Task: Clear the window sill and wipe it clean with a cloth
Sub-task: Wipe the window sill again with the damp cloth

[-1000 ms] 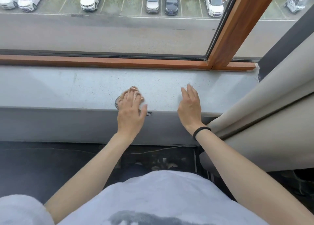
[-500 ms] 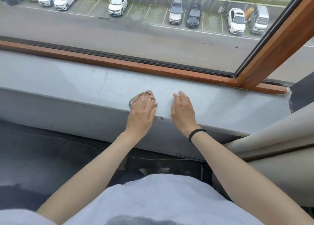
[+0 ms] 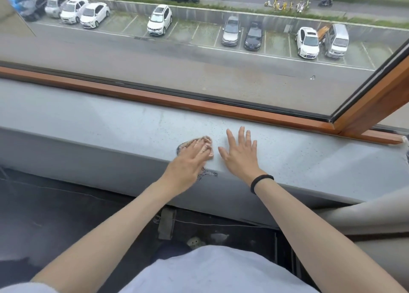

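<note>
Pressing the cloth onto the window sill with the left hand.
Laying the left hand's fingers straight and close together over most of the cloth, leaving a pinkish edge showing past the fingertips and a checked corner hanging over the sill's front edge below the palm. Resting the right hand palm-down just right of the cloth, fingers spread wide on the sill. Facing a wooden window frame beyond both sets of fingertips.
</note>
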### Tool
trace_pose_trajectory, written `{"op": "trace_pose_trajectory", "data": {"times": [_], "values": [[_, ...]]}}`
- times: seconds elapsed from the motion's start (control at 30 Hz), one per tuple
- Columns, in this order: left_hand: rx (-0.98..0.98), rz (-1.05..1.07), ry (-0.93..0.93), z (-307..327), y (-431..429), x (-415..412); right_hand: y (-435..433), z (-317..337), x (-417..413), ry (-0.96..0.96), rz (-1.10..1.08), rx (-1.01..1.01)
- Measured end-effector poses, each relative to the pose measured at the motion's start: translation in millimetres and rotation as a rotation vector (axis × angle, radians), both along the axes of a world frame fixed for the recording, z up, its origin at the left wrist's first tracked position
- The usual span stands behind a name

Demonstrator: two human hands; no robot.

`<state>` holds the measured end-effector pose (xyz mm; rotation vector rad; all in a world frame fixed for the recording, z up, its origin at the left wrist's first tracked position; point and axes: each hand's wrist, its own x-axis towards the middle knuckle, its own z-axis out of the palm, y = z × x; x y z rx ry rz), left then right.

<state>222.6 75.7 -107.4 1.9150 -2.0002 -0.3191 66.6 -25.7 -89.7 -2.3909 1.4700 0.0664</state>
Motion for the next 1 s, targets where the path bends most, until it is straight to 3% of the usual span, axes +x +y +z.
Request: {"op": "trace_pose_trajectory", "data": {"times": [0.07,0.23,0.43,0.63,0.77,0.83,0.93,1.0], "values": [[0.025,0.003,-0.025,-2,1,31,-4,-3,4,0.019,0.006,0.013],[0.098,0.389,0.081,0,-30,97,-3,-13,2,0.059,0.031,0.026],[-0.029,-0.061,-0.007,-3,14,61,-5,-10,5,0.054,0.031,0.076],[0.073,0.358,-0.002,4,-71,108,-2,-10,5,0.076,0.034,0.059],[0.006,0.077,0.008,-1,-41,59,-1,-10,5,0.085,0.028,0.049],[-0.011,-0.003,-0.038,3,-41,80,-3,-9,6,0.076,0.028,0.047],[0.042,0.171,-0.047,-1,-75,116,-3,-9,5,0.074,0.028,0.056],[0.046,0.239,-0.047,-5,-87,97,-2,-10,5,0.077,0.021,0.052]]}}
